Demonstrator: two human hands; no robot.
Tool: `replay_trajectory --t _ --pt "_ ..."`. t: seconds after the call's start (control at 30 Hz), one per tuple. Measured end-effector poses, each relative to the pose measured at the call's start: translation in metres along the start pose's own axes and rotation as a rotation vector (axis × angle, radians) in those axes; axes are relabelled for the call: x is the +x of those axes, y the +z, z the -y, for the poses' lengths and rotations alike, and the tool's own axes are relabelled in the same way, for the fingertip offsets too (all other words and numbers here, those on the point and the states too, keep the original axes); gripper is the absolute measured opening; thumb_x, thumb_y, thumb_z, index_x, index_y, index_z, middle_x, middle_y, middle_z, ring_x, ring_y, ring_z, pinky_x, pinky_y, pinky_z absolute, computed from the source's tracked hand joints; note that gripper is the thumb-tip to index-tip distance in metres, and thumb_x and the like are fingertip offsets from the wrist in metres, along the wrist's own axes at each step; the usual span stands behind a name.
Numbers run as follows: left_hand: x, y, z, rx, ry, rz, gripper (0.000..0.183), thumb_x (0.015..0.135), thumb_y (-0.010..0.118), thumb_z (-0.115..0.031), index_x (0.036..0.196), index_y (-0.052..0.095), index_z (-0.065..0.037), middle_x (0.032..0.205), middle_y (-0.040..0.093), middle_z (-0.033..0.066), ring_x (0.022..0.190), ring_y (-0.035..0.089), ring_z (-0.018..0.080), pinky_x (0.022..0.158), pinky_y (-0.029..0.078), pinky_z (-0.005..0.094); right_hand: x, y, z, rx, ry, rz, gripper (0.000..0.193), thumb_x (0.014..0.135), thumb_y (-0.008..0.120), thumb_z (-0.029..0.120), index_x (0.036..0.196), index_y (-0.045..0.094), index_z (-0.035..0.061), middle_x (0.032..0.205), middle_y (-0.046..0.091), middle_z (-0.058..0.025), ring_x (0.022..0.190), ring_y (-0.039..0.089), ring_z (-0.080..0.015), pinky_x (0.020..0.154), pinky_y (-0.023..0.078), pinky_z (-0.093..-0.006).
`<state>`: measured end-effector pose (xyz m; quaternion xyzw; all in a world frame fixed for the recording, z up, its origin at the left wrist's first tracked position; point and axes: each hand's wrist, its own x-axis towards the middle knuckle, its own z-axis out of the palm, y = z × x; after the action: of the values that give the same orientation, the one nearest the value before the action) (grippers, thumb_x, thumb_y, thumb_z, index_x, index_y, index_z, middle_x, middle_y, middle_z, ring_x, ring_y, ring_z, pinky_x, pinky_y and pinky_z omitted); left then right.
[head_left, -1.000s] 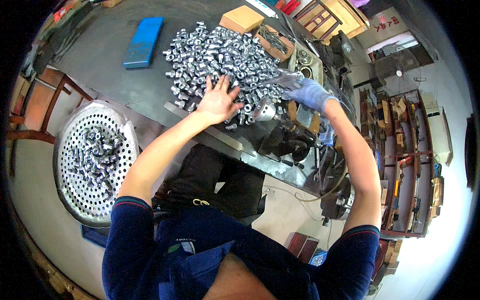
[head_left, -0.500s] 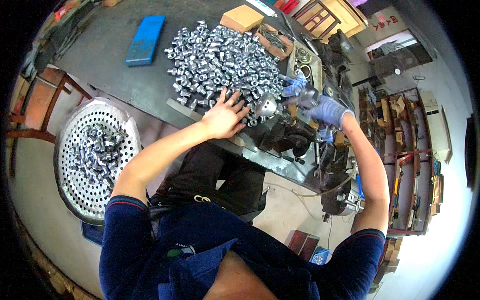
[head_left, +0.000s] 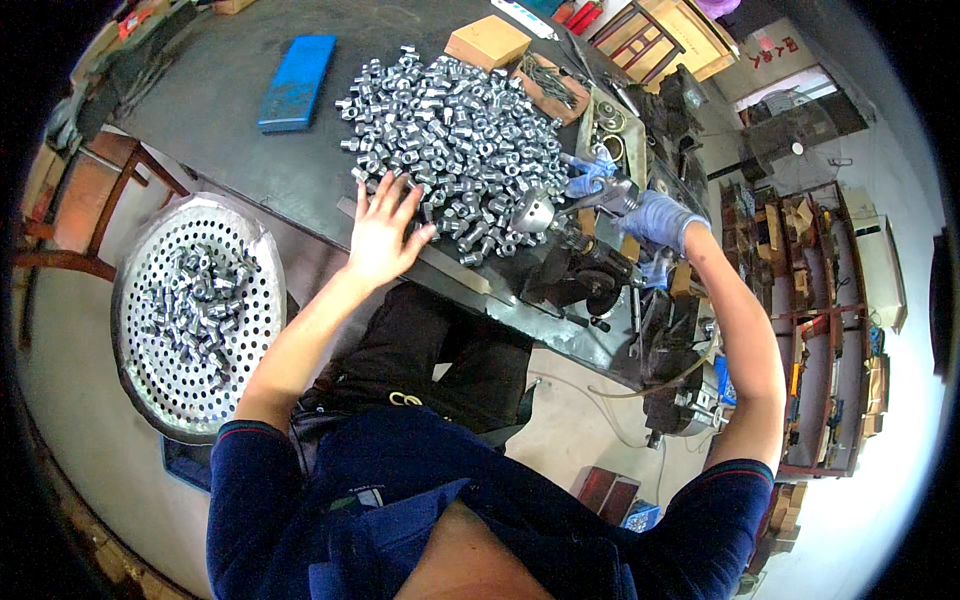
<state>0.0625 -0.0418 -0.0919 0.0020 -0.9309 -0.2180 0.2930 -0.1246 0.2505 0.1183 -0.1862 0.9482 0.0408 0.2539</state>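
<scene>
My left hand is bare, its fingers spread, at the near left edge of a large heap of shiny metal hex fittings on the dark workbench. Nothing shows in its grip. In a blue glove, my right hand is closed at a dark cylindrical part of a small bench machine, right of the heap. The machine's round silver chuck faces the fittings. Blue cloth-like material lies just beyond the dark part. The gloved fingertips are partly hidden.
At the left stands a round perforated metal tray with more fittings. A blue box, a yellowish block and an open box of thin metal pieces lie around the heap. Shelving stands at the right.
My left hand has drawn back from the heap, leftward and nearer the bench edge. The dark part by my right hand was blurred by motion and now appears steadier.
</scene>
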Motion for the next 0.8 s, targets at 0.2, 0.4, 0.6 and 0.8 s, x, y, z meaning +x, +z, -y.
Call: replay_trajectory --t 0.2,0.4,0.6,0.8 --pt "0.004 0.007 -0.022 0.119 0.117 0.206 0.062 0.08 0.057 -0.042 0.129 0.04 -0.008 0.135 0.036 0.0181 0.129 0.027 0.0344 0.104 0.01 0.0584 -0.005 -0.004 -0.018 -0.105 -0.015 0.01 0.04 0.071 0.066 0.038 0.081 0.062 -0.0001 0.063 0.059 -0.0122 0.054 0.057 -0.0217 0.054 0.046 -0.0356" --pt "0.041 0.033 -0.018 0.153 0.12 0.132 0.053 0.084 0.05 -0.044 0.119 0.05 -0.004 0.127 0.046 0.0146 0.125 0.036 0.0304 0.105 0.015 0.0535 0.026 -0.015 0.016 -0.546 -0.804 -0.288 0.031 0.071 0.067 0.031 0.07 0.06 0.0013 0.056 0.055 -0.0062 0.047 0.051 -0.0144 0.043 0.042 -0.0307" --pt "0.031 0.018 -0.001 0.076 0.009 -0.031 0.046 0.085 0.053 -0.036 0.118 0.05 -0.004 0.124 0.047 0.0169 0.122 0.038 0.033 0.104 0.017 0.0553 0.033 -0.024 0.108 -0.117 -0.35 0.015 0.037 0.072 0.064 0.038 0.072 0.059 0.001 0.057 0.056 -0.0067 0.047 0.053 -0.0151 0.045 0.045 -0.0308" --pt "0.03 0.014 0.022 0.105 -0.177 -0.21 0.041 0.086 0.053 -0.031 0.117 0.05 -0.005 0.125 0.046 0.0192 0.121 0.039 0.0333 0.1 0.023 0.0568 0.086 -0.015 0.114 -0.789 -1.041 -0.4 0.042 0.076 0.061 0.038 0.078 0.06 -0.0042 0.061 0.058 -0.0137 0.055 0.061 -0.0238 0.046 0.048 -0.0363"
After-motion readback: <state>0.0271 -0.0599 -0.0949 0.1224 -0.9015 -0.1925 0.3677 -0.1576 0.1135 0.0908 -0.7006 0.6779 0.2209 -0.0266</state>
